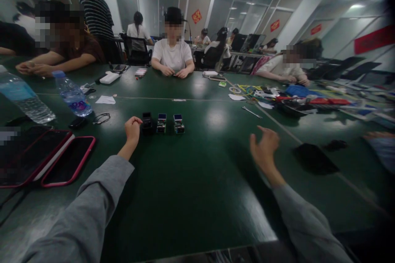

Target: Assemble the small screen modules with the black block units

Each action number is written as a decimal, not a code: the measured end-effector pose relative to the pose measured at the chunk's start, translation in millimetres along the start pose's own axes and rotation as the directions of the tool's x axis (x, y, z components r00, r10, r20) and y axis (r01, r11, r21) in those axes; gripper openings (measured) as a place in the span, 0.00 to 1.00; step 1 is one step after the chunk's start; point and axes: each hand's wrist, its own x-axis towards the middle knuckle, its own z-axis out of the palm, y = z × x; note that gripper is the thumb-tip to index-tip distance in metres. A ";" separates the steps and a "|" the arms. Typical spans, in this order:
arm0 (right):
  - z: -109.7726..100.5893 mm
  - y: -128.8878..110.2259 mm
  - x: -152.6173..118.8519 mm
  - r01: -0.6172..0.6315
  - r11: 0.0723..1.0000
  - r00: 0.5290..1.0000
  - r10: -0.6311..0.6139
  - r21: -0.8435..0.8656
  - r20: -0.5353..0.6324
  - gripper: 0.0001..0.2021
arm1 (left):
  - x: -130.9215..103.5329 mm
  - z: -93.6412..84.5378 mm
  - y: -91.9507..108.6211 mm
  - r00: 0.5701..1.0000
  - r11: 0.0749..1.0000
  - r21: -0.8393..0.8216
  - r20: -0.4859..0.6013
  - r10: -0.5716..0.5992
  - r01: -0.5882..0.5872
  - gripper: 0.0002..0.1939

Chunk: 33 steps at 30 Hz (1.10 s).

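My left hand (133, 132) is closed, its curled fingertips at the left side of a small black device (147, 122) with a screen on top. Whether the fingers touch that device, or have anything in them, I cannot make out. To its right, two small circuit-board devices (161, 123) with little screens stand in the same row; the farther right one (178, 124) is similar. My right hand (266, 144), slightly blurred, is raised over the right part of the green table (197, 189), thumb and fingers apart, with nothing visible in it.
On the left are two water bottles (72, 94), a phone in a pink case (69, 160), a larger dark tablet (31, 156) and a cable (101, 118). A wrench (252, 112), tangled wires (259, 92) and a black flat item (316, 158) lie right. Several people sit around.
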 end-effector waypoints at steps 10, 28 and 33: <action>103.4 -194.5 -10.4 0.470 0.807 0.713 -0.586 0.358 0.384 0.20 | -4.6 2.4 9.1 0.996 0.992 0.105 0.073 0.059 -0.067 0.11; 103.5 -185.4 -8.9 0.330 0.853 0.786 -0.486 0.405 0.383 0.15 | -2.3 4.9 2.3 0.989 0.987 0.122 0.112 0.092 -0.106 0.10; 101.4 -187.7 -9.6 0.325 0.849 0.794 -0.484 0.416 0.369 0.15 | -3.1 4.1 4.0 0.988 0.983 0.146 0.123 0.091 -0.109 0.10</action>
